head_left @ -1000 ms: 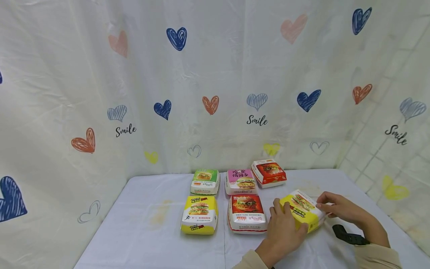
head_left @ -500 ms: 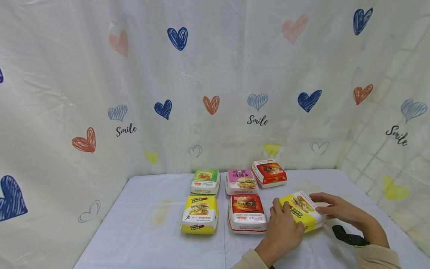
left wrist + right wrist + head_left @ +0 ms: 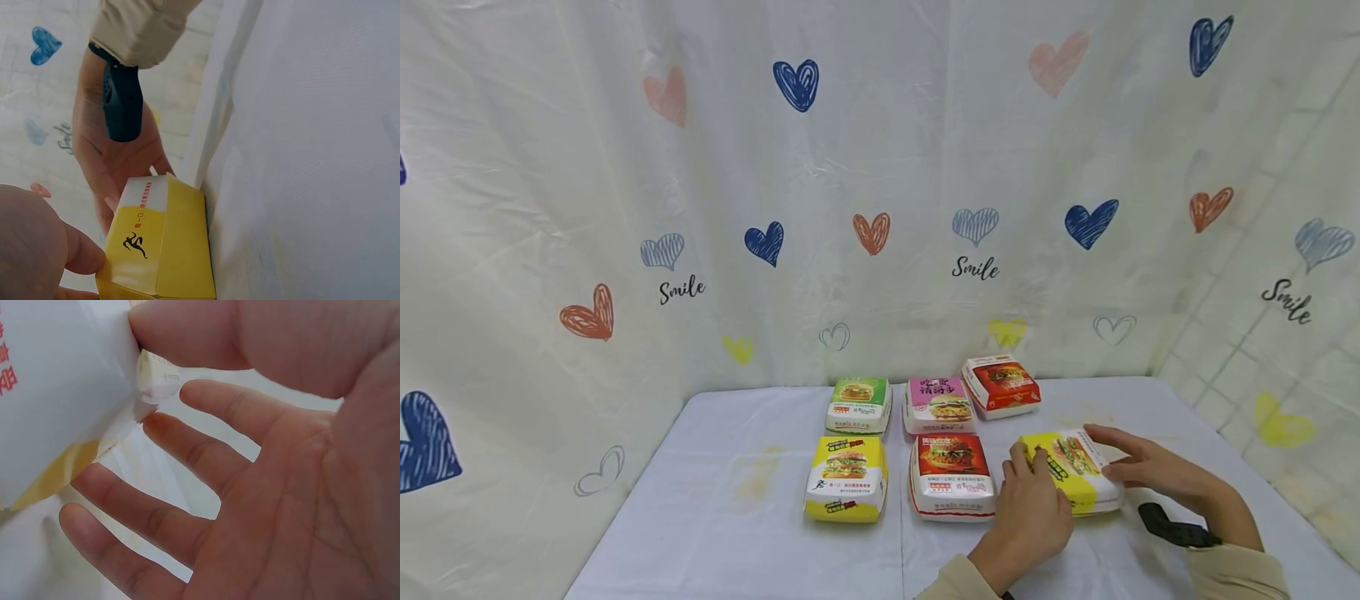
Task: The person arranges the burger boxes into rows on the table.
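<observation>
A yellow and white burger box (image 3: 1063, 467) lies on the right part of the table, between both hands. My left hand (image 3: 1026, 512) holds its left end with bent fingertips at the top edge; the thumb is partly hidden in the head view. At the box's white right end is my right hand (image 3: 1176, 475), its thumb and fingertips touching the end while the fingers stay long and spread. In the left wrist view the yellow box (image 3: 178, 244) shows its printed side. The right wrist view has the right palm (image 3: 281, 506) facing its white end panel (image 3: 62, 394).
Left of the hands stand a red burger box (image 3: 953, 475) and another yellow one (image 3: 846, 479). Behind are green (image 3: 859, 406), pink (image 3: 938, 406) and tilted red (image 3: 1002, 385) boxes. A white curtain (image 3: 880, 167) with hearts hangs behind the white-covered table (image 3: 715, 517).
The yellow box has turned between the hands to lie straighter and moved slightly left. The right fingers have spread along its right end. The other boxes have stayed put.
</observation>
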The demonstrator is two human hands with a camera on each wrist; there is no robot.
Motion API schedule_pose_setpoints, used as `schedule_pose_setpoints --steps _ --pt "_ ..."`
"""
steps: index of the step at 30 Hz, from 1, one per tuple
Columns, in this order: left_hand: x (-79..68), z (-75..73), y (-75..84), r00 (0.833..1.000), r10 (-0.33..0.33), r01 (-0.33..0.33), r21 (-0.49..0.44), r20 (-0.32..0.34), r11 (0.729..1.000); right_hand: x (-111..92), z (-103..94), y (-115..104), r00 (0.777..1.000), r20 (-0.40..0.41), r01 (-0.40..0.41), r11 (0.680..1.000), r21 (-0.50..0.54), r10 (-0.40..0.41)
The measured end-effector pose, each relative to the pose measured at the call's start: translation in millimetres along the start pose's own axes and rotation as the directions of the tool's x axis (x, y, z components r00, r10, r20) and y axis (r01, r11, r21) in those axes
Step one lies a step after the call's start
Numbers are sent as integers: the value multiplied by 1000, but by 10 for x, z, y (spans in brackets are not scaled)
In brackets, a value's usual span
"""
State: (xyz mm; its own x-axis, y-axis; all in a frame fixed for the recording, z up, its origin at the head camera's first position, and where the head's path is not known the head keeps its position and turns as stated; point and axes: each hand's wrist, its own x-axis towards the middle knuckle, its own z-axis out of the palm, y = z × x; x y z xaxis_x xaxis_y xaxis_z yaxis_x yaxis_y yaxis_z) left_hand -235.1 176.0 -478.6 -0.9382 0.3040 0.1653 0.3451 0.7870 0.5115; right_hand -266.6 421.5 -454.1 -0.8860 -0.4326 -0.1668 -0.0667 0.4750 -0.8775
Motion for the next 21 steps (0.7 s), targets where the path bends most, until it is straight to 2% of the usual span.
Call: schedule_pose_setpoints --steps 13,21 --pt "11 -25 -5 1000 15 -15 15 21 1000 4 20 -17 1000 -23 -6 999 -49 5" --pt "31 -29 13 999 -20 20 6 29 1000 3 31 -41 999 -37 -17 998 -64 15"
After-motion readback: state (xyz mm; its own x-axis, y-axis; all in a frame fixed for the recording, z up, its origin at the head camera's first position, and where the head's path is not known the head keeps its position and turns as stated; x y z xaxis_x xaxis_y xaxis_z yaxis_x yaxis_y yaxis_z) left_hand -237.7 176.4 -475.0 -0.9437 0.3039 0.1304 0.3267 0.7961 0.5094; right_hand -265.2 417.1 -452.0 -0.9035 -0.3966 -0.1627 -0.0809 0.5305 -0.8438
